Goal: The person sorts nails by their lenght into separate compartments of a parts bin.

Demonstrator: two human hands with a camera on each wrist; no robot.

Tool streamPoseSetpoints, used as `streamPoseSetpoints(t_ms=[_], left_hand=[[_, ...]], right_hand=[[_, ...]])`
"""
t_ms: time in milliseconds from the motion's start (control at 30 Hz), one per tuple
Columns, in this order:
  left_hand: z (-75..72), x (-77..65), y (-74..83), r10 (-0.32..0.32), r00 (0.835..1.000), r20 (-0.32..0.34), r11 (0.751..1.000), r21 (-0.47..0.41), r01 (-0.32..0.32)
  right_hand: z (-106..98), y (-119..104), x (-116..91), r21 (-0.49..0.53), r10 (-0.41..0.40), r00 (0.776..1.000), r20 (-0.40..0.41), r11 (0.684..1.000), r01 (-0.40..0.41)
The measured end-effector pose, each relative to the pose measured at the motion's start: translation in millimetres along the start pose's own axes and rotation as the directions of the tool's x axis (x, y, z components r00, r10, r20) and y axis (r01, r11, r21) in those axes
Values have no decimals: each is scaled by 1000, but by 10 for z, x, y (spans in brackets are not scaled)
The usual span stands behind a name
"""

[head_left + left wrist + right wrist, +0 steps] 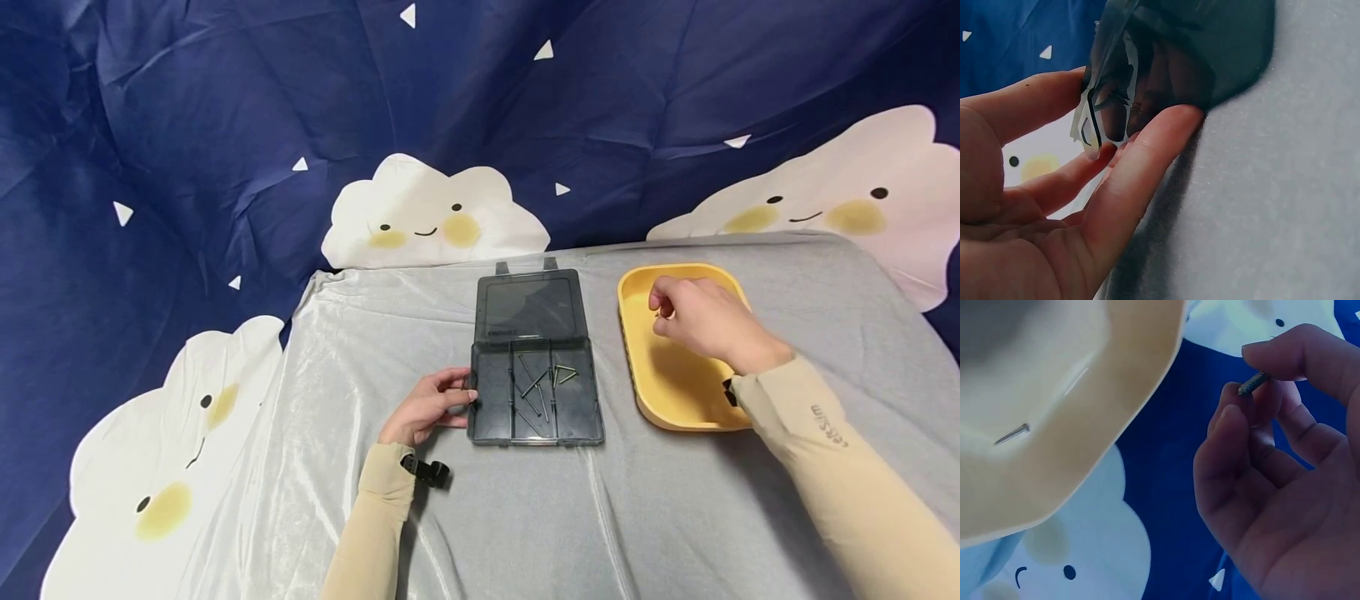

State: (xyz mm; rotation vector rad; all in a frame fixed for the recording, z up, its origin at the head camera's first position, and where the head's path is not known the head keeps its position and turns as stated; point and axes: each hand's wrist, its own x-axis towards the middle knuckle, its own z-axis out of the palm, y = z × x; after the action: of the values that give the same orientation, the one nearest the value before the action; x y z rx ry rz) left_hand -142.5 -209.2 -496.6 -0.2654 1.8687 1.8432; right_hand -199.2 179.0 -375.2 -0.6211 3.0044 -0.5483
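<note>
My left hand (429, 406) grips the left side of an open dark translucent compartment box (491, 417), thumb on one face and fingers around the edge in the left wrist view. Several long thin nails (542, 404) lie in the box's middle compartment, and a few brass-coloured screws (566, 370) in the right one. Over the yellow tray (647, 392), my right hand (705, 321) pinches a small screw (1252, 384) between thumb and fingers; its threaded end sticks out in the right wrist view. A silvery nail-like piece (1013, 434) lies inside the tray.
The box lid (532, 304) is folded back, away from me. A grey cloth (517, 517) covers the table, and the yellow tray stands to the right of the box. Behind hangs a dark blue curtain (480, 92) with cloud prints.
</note>
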Motion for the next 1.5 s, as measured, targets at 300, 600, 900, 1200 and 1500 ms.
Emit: streamPoseSetpoints(t_ms=[300,600,900,1200,1500], left_hand=[[-17,8,-2,-2,1000,31,1000,-7,2],[-17,-3,10,-7,999,35,1000,2,7],[-16,4,0,-4,1000,19,1000,-4,4],[2,-5,11,-11,1000,15,1000,5,11],[-28,8,-25,1,997,78,1000,-27,2]], right_hand=[[25,-191,-45,25,-32,999,-42,999,33],[158,-377,-72,114,-72,993,-97,990,83],[379,-574,-98,224,-90,993,-77,969,105],[654,-667,-113,295,-97,993,-74,949,114],[836,-707,-132,312,-113,991,-70,941,129]])
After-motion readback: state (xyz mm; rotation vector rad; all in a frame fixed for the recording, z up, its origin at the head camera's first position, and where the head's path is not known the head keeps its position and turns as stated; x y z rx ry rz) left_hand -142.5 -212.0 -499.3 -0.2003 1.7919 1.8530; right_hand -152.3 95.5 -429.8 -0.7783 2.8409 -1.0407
